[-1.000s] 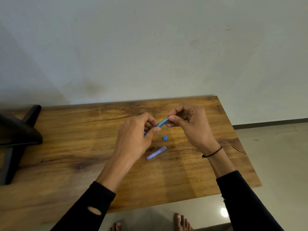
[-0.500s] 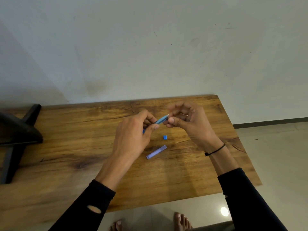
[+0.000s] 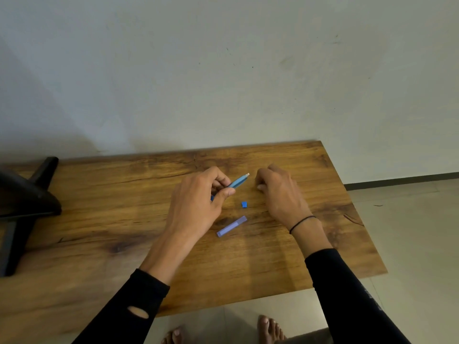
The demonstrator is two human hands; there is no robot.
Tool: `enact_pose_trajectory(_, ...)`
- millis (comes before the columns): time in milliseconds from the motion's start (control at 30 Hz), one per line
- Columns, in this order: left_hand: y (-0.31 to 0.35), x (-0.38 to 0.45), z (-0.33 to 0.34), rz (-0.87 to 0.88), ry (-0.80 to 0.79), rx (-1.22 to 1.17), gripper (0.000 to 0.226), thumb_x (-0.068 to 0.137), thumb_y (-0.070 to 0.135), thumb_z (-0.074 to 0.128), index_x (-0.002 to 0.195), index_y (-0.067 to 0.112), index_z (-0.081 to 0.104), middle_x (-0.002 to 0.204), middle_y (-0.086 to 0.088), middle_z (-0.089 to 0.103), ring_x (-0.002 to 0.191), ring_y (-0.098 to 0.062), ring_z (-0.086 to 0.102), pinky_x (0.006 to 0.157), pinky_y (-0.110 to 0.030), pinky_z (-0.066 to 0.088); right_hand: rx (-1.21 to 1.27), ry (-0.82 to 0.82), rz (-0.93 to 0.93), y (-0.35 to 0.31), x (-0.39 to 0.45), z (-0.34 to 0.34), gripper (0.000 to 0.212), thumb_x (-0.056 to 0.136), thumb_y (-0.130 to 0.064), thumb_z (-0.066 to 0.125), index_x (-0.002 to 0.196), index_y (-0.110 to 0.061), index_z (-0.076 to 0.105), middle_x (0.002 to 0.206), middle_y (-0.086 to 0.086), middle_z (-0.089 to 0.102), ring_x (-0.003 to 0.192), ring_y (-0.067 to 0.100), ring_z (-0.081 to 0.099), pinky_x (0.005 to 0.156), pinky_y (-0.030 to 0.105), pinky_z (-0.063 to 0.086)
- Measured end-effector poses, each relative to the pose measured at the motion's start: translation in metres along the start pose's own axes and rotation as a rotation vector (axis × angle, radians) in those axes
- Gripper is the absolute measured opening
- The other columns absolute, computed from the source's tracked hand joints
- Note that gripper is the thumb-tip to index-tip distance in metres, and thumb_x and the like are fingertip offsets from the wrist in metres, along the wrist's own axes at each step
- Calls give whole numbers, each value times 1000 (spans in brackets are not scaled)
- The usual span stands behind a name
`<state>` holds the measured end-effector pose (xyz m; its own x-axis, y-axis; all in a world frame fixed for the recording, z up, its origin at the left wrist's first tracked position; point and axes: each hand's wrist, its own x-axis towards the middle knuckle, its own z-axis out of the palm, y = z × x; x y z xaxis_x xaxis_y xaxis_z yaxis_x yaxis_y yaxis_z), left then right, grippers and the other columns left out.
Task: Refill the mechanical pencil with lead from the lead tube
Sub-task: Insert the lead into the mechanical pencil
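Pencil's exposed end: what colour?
White, on the blue pencil; head view shows it best.

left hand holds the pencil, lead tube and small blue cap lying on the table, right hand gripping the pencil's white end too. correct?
Not quite. In the head view the right hand is off the pencil, curled beside its white end. The rest stands: left hand holds it; lead tube and cap lie on the table.

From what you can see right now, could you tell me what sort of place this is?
Probably a room in a home: a wood-grain tabletop against a plain scuffed white wall, a pale tiled floor, and bare feet below.
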<state>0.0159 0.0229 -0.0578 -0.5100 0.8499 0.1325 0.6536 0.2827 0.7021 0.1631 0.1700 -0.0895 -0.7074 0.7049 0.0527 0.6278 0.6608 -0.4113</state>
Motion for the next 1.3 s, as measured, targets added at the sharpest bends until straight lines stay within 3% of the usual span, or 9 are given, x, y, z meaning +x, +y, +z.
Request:
enact_pose_trajectory(67, -2, 0, -1, -6, -10, 12, 14, 93, 32, 83, 103, 28, 74, 91, 21, 72, 88, -4, 74, 80, -39, 67, 107, 57, 28, 0, 3, -2, 11, 97, 0, 66, 95, -10, 70, 96, 4, 69, 87, 26, 67, 77, 47, 60)
enact_pose_trajectory(167, -4, 0, -4, -8, 7, 37, 15, 93, 32, 84, 103, 28, 74, 93, 19, 75, 87, -4, 74, 79, -40, 66, 564, 116, 80, -5, 8, -16, 15, 93, 0, 75, 94, -14, 76, 88, -3, 76, 78, 11, 71, 70, 30, 63)
enact_pose_trajectory(267, -4, 2, -4, -12, 13, 59, 15, 93, 33, 84, 102, 29, 74, 91, 20, 74, 86, -5, 74, 78, -40, 65, 874, 97, 16, -10, 6, -26, 16, 90, 1, 79, 95, -14, 78, 90, 2, 78, 77, 15, 70, 67, 28, 61)
enact_pose_trajectory(567, -5, 3, -1, -17, 23, 93, 15, 92, 34, 84, 101, 30, 73, 93, 16, 79, 86, -7, 75, 78, -41, 64, 868, 28, -100, -7, 7, -28, 16, 89, 3, 80, 96, -11, 77, 93, 7, 77, 81, 19, 72, 70, 30, 63)
enact_pose_trajectory(767, -4, 3, 1, -8, 6, 108, 15, 93, 35, 83, 103, 30, 73, 95, 16, 79, 88, -8, 75, 80, -43, 64, 847, -11, -93, -5, 7, -28, 17, 89, 3, 80, 96, -13, 78, 89, -5, 77, 80, 12, 72, 69, 26, 62)
enact_pose_trajectory(1000, -3, 2, 2, 32, 20, 94, 13, 94, 33, 83, 104, 30, 75, 94, 16, 79, 89, -8, 76, 81, -42, 65, 876, -38, -36, -6, 7, -23, 10, 90, -1, 80, 95, -10, 79, 84, 12, 78, 72, 15, 72, 65, 25, 61)
enact_pose_trajectory(1067, -3, 3, 1, 52, 18, 40, 11, 95, 30, 82, 106, 30, 79, 94, 18, 79, 88, -3, 75, 81, -36, 64, 918, -19, -15, -7, 7, -23, 9, 91, -2, 79, 93, -10, 78, 84, 18, 79, 67, 15, 71, 63, 26, 61)
enact_pose_trajectory(1167, 0, 5, -2, 20, -2, -125, 13, 98, 29, 78, 110, 33, 82, 86, 28, 75, 86, 9, 72, 77, -17, 55, 1071, 15, 14, -12, 7, -25, 1, 94, -6, 77, 93, -7, 77, 76, 7, 77, 63, 14, 70, 60, 26, 60)
enact_pose_trajectory(1300, 9, 9, -8, 3, 47, -420, 17, 104, 24, 72, 105, 39, 79, 83, 16, 82, 76, -4, 78, 76, -40, 69, 1306, 21, 3, -34, 5, -28, 21, 89, -17, 76, 103, -1, 75, 81, 7, 74, 64, 14, 65, 62, 27, 57)
